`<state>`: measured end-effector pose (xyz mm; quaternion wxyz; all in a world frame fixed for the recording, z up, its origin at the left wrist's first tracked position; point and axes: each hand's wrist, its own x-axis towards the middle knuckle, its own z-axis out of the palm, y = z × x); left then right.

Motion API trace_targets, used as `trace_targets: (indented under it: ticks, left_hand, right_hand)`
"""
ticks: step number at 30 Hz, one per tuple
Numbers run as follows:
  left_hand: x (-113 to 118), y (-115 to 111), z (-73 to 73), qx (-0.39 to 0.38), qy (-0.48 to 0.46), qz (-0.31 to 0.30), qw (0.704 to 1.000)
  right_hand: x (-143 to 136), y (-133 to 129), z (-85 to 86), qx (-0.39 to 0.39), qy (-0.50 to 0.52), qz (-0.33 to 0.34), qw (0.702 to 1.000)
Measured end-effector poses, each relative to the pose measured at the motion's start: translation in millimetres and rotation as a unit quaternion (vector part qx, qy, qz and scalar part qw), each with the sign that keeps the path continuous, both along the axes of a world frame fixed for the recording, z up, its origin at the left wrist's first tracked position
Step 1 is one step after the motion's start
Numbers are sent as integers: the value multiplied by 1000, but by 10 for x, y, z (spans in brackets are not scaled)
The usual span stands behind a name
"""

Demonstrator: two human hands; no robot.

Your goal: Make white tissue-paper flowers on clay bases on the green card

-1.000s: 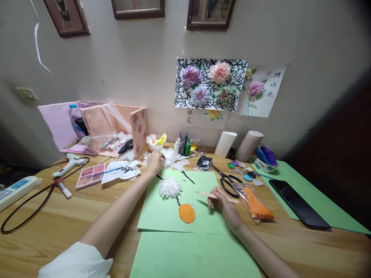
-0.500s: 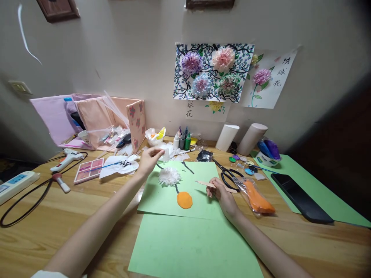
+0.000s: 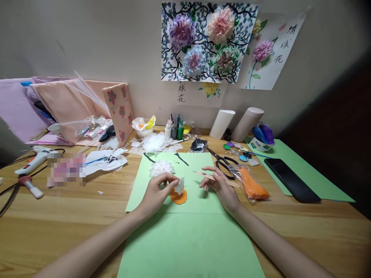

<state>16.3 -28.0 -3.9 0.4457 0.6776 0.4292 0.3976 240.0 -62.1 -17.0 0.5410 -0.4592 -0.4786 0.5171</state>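
Observation:
My left hand (image 3: pixel 158 193) pinches a small piece of thin white tissue paper (image 3: pixel 180 186) between thumb and fingertips. The tissue hangs just over a flat orange disc (image 3: pixel 179 198) lying on a green sheet of paper (image 3: pixel 197 204). Behind that hand, a fluffy white paper flower (image 3: pixel 161 168) sits on the same sheet, near dark painted stem strokes (image 3: pixel 182 159). My right hand (image 3: pixel 223 191) holds a light wooden pencil (image 3: pixel 203 175), its point towards the left, with the index finger raised and the other fingers loosely curled. That hand hovers over the sheet's right edge.
Black-handled scissors (image 3: pixel 223 164) and a bag of orange clay (image 3: pixel 253 185) lie right of my right hand, then a black phone (image 3: pixel 291 179). White tissue squares (image 3: pixel 153 142) and paint bottles (image 3: pixel 174 129) stand behind. A glue gun (image 3: pixel 33 160) lies left.
My left hand has come down and towards me from the tissue pile with a white piece, to above the orange disc. My right hand's fingers have spread somewhat around the pencil. The view has tilted down.

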Motion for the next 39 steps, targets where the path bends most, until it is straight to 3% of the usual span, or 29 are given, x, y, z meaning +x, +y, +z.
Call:
trace_targets:
  ticks: [7, 11, 14, 16, 18, 21, 24, 28, 33, 36, 39]
  left_hand:
    - [48, -113, 48, 24, -7, -40, 999]
    - [122, -95, 177, 72, 45, -68, 994]
    - [148, 261, 312, 171, 144, -56, 973]
    - [145, 666, 381, 231, 274, 28, 933]
    - [128, 1096, 404, 203, 431, 95, 874]
    - [81, 1564, 337, 163, 472, 123, 858]
    - [20, 1754, 216, 148, 480, 127, 855]
    - [-73, 1811, 203, 168, 462, 145, 859]
    - [-83, 1743, 573, 224, 412, 171, 867]
    - [95, 1530, 809, 263, 378, 158, 874]
    - [434, 1229, 846, 315, 322, 92, 888]
  right_hand:
    - [-215, -171, 132, 19, -95, 28, 995]
    - [-271, -178, 122, 12, -134, -42, 990]
    - [-175, -86, 104, 37, -131, -116, 984]
    - [-82, -5, 93, 57, -122, -161, 978]
    - [-5, 62, 69, 57, -109, -186, 975]
    - [50, 111, 8, 55, -100, -185, 976]
    - [52, 118, -48, 60, -104, -164, 979]
    - [47, 111, -45, 61, -111, -159, 979]
    - [61, 105, 6, 55, -88, -174, 979]
    - [82, 121, 4, 62, -73, -213, 972]
    - [119, 146, -12, 86, -61, -277, 955]
